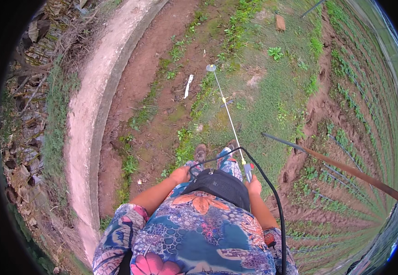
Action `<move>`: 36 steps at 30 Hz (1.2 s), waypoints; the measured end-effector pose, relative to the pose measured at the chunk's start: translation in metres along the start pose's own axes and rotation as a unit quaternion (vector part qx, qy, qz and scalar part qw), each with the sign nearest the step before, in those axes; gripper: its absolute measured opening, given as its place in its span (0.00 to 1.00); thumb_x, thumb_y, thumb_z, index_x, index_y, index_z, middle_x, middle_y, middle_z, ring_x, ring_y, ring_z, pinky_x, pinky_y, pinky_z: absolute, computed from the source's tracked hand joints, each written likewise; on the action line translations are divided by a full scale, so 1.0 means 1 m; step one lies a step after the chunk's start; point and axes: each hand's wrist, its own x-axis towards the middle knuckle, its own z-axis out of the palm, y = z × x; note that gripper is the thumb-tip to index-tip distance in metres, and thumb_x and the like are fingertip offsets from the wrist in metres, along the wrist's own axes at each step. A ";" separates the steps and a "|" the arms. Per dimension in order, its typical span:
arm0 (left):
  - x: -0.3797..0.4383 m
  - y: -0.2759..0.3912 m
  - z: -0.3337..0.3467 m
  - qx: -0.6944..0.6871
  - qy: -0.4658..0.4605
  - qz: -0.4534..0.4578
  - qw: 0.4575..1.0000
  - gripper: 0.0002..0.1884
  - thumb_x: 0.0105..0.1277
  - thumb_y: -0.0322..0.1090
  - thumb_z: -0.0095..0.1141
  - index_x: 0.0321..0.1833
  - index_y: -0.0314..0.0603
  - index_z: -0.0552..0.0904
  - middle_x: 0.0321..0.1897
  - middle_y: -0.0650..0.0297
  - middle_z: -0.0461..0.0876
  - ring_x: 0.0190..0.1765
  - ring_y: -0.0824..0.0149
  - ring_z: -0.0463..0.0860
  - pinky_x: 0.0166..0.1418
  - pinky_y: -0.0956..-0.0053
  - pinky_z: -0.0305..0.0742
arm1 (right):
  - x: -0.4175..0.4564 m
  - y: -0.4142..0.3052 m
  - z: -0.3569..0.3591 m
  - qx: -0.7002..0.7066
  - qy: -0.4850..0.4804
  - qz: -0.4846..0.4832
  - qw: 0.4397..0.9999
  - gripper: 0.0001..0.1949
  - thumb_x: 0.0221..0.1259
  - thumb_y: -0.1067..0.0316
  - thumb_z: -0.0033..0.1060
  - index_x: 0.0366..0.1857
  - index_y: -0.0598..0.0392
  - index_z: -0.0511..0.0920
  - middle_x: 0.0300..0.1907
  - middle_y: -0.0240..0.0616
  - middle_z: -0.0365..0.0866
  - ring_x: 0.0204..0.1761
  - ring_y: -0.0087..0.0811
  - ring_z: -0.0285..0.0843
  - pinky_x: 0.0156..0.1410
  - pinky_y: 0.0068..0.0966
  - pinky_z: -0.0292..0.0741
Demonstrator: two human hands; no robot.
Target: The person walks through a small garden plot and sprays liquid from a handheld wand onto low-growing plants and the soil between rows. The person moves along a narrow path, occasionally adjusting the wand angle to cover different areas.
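Note:
My right hand [254, 186] is closed around the grey handle [248, 172] of a sprayer wand, which has a red part on its side. From the handle a thin metal lance [231, 122] runs forward over the ground and ends in a small round spray shield [211, 68]. A black hose [263, 174] loops across in front of my waist. My left hand [181, 174] is at my left hip, beside the hose's thin end; whether its fingers grip the hose cannot be told. A black mesh waist bag [216, 185] sits between both hands.
A curved concrete curb [92, 103] borders the left side, with dry leaves and branches beyond. A rusty pole [350, 168] slants in from the right over planted rows. A brick [280, 22] and a white strip [188, 86] lie on the weedy ground ahead.

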 end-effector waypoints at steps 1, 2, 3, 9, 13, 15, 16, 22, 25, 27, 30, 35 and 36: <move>-0.001 -0.001 0.000 -0.010 0.002 -0.006 1.000 0.18 0.57 0.38 0.51 0.48 0.36 0.76 0.45 0.44 0.80 0.49 0.47 0.79 0.55 0.58 0.74 | 0.006 -0.017 -0.003 0.017 0.008 -0.001 1.000 0.21 0.50 0.58 0.61 0.49 0.53 0.74 0.40 0.55 0.81 0.46 0.55 0.79 0.54 0.45 0.74; -0.005 -0.002 -0.001 -0.019 0.006 -0.012 1.000 0.18 0.56 0.38 0.51 0.48 0.37 0.77 0.44 0.44 0.80 0.49 0.47 0.79 0.55 0.58 0.75 | 0.008 -0.034 -0.010 0.034 0.016 -0.003 0.999 0.21 0.50 0.58 0.61 0.48 0.55 0.73 0.41 0.56 0.81 0.47 0.55 0.79 0.55 0.45 0.74; -0.007 0.001 -0.003 -0.027 0.005 -0.011 1.000 0.19 0.56 0.38 0.52 0.49 0.38 0.77 0.44 0.44 0.80 0.49 0.46 0.80 0.54 0.58 0.75 | 0.007 -0.040 -0.014 0.053 0.028 0.002 0.998 0.21 0.51 0.57 0.61 0.48 0.56 0.73 0.42 0.57 0.81 0.47 0.55 0.79 0.55 0.45 0.73; -0.016 -0.003 -0.009 -0.058 0.031 -0.026 0.998 0.20 0.53 0.37 0.55 0.50 0.44 0.77 0.43 0.45 0.81 0.48 0.46 0.80 0.53 0.56 0.75 | 0.007 0.010 0.004 0.234 0.035 0.051 0.970 0.18 0.47 0.60 0.61 0.41 0.60 0.78 0.39 0.55 0.82 0.44 0.52 0.81 0.52 0.40 0.75; -0.013 -0.010 -0.001 -0.086 0.022 -0.037 0.995 0.18 0.53 0.37 0.54 0.47 0.44 0.78 0.43 0.48 0.82 0.49 0.48 0.80 0.53 0.57 0.75 | 0.002 0.047 0.011 0.268 0.072 0.101 0.955 0.19 0.46 0.60 0.62 0.43 0.60 0.79 0.38 0.54 0.83 0.43 0.49 0.82 0.51 0.39 0.76; -0.009 -0.017 0.003 -0.074 0.032 -0.032 0.996 0.17 0.53 0.36 0.55 0.48 0.45 0.79 0.43 0.48 0.82 0.48 0.48 0.81 0.53 0.58 0.75 | 0.007 0.051 0.006 0.257 0.076 0.124 0.955 0.20 0.46 0.60 0.62 0.44 0.59 0.79 0.39 0.53 0.83 0.43 0.47 0.82 0.51 0.38 0.76; -0.006 -0.020 0.004 -0.063 0.028 -0.023 0.997 0.18 0.53 0.35 0.55 0.48 0.46 0.79 0.42 0.48 0.82 0.48 0.49 0.81 0.53 0.59 0.75 | 0.012 0.053 0.008 0.265 0.092 0.138 0.950 0.20 0.47 0.60 0.62 0.44 0.58 0.79 0.39 0.53 0.83 0.43 0.47 0.82 0.51 0.38 0.76; 0.005 -0.004 -0.002 -0.044 -0.016 -0.018 0.999 0.19 0.51 0.34 0.58 0.49 0.45 0.79 0.43 0.50 0.82 0.48 0.50 0.81 0.53 0.60 0.76 | 0.009 0.075 0.034 0.372 0.126 0.174 0.903 0.12 0.47 0.65 0.60 0.35 0.59 0.77 0.23 0.41 0.79 0.23 0.34 0.78 0.29 0.32 0.74; -0.003 -0.005 -0.008 -0.029 -0.023 -0.011 0.999 0.20 0.51 0.35 0.58 0.49 0.44 0.78 0.43 0.49 0.82 0.48 0.49 0.81 0.53 0.60 0.76 | -0.031 0.074 0.041 0.468 0.042 0.171 0.866 0.12 0.49 0.66 0.59 0.37 0.59 0.74 0.20 0.37 0.75 0.16 0.31 0.71 0.19 0.30 0.68; 0.001 -0.001 -0.008 -0.016 -0.026 0.012 0.999 0.20 0.52 0.36 0.58 0.50 0.44 0.78 0.43 0.48 0.82 0.48 0.49 0.81 0.53 0.59 0.76 | -0.065 0.096 0.061 0.517 -0.005 0.181 0.836 0.11 0.49 0.68 0.58 0.37 0.58 0.73 0.18 0.35 0.73 0.12 0.27 0.67 0.15 0.28 0.63; 0.000 -0.007 -0.001 0.001 -0.017 0.014 1.000 0.20 0.53 0.36 0.57 0.51 0.44 0.77 0.43 0.46 0.81 0.48 0.48 0.80 0.53 0.57 0.75 | -0.104 0.110 0.076 0.498 -0.084 0.221 0.834 0.12 0.48 0.67 0.60 0.37 0.57 0.74 0.18 0.35 0.73 0.13 0.27 0.67 0.17 0.28 0.65; 0.003 0.016 -0.010 0.010 -0.037 0.026 0.999 0.20 0.54 0.37 0.56 0.51 0.43 0.77 0.44 0.45 0.81 0.49 0.46 0.79 0.54 0.56 0.75 | -0.129 0.153 0.106 0.305 -0.045 0.132 0.942 0.19 0.46 0.62 0.62 0.42 0.61 0.76 0.28 0.48 0.81 0.30 0.42 0.81 0.38 0.37 0.77; 0.000 0.010 -0.007 0.015 -0.025 0.019 0.999 0.19 0.54 0.37 0.56 0.51 0.43 0.77 0.44 0.45 0.81 0.49 0.46 0.79 0.54 0.56 0.75 | -0.128 0.143 0.093 0.270 -0.048 0.109 0.955 0.21 0.45 0.61 0.62 0.43 0.61 0.76 0.31 0.51 0.82 0.35 0.45 0.82 0.43 0.38 0.77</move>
